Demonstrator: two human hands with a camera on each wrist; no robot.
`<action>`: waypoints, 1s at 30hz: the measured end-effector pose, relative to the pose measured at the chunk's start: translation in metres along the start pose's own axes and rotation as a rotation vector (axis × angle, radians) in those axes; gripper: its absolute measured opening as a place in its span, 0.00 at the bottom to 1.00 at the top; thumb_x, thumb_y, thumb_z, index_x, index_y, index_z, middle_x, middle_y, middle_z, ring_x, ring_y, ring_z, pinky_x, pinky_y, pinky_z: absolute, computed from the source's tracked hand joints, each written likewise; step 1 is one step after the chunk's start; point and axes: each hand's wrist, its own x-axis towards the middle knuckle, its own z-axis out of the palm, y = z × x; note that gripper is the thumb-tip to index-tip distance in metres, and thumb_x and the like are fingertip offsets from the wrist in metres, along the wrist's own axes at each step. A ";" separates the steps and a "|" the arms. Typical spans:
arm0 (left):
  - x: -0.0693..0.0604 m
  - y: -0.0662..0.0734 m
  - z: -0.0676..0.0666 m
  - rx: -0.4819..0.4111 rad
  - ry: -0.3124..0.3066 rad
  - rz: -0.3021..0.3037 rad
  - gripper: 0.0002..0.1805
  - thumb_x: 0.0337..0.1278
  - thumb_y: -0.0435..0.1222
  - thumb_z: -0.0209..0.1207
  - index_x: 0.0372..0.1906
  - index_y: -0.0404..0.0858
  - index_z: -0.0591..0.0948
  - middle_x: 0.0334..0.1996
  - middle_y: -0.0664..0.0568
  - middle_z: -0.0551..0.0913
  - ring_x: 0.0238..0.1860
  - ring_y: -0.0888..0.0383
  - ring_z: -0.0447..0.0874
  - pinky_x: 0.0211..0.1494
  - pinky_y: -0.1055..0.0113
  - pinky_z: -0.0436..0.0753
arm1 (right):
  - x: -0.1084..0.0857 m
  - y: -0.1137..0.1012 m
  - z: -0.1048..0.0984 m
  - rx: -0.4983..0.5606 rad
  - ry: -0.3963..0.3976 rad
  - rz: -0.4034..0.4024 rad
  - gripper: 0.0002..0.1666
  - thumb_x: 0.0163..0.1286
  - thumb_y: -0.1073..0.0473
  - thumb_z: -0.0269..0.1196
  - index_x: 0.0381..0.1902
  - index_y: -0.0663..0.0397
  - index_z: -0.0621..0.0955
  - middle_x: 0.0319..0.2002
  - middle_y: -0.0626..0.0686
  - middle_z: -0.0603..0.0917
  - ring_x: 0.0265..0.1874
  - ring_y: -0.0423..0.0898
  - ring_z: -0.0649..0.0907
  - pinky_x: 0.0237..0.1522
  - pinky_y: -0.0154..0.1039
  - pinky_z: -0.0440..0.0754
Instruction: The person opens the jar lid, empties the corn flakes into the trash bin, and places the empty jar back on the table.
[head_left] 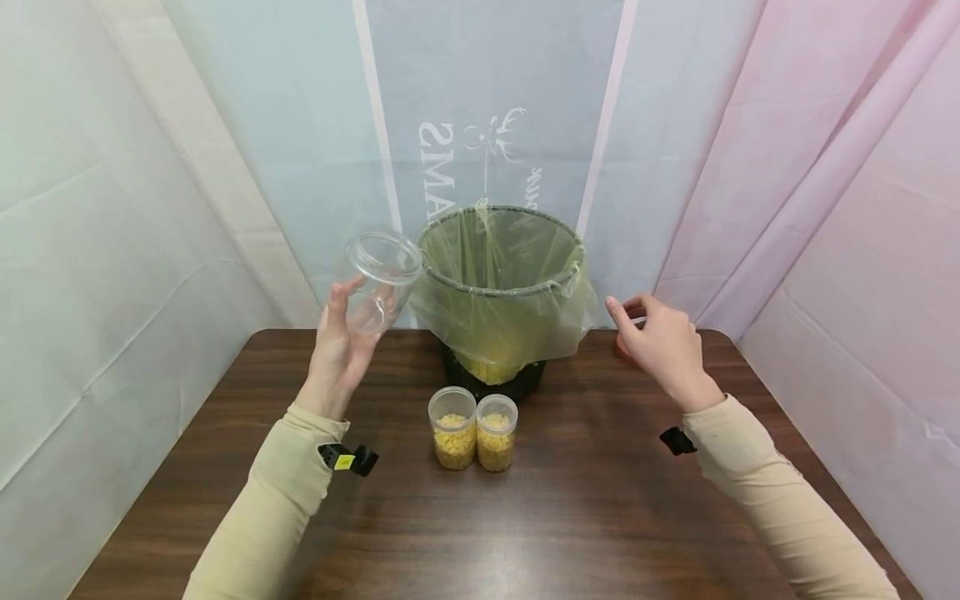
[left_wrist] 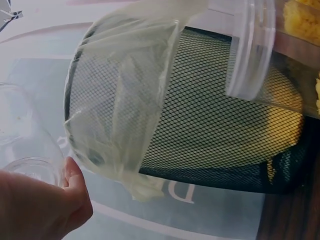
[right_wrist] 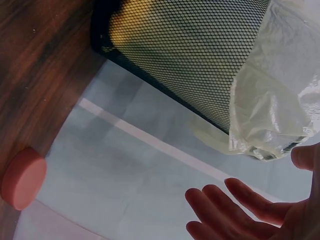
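Grips jar (head_left: pixel 384 271), seemingly emptied, with left hand (head_left: pixel 341 350) near bin (head_left: pixel 502 292); holds right hand (head_left: pixel 662 343) loosely spread; has two part-full tubs (head_left: pixel 454 443) remaining on tabletop (head_left: pixel 592 492).

Left grip (head_left: pixel 340 354) is curled; right grip (head_left: pixel 666 343) hovers, relaxed.

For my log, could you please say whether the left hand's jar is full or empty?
Practically empty: the jar is clear, with part of the left hand showing through.
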 end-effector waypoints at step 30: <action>-0.017 -0.014 -0.019 -0.088 -0.065 0.056 0.48 0.34 0.47 0.73 0.65 0.43 0.61 0.64 0.42 0.60 0.62 0.45 0.66 0.57 0.55 0.78 | -0.021 0.040 0.010 -0.051 -0.043 0.082 0.36 0.66 0.27 0.45 0.45 0.50 0.79 0.42 0.58 0.86 0.39 0.57 0.84 0.32 0.56 0.76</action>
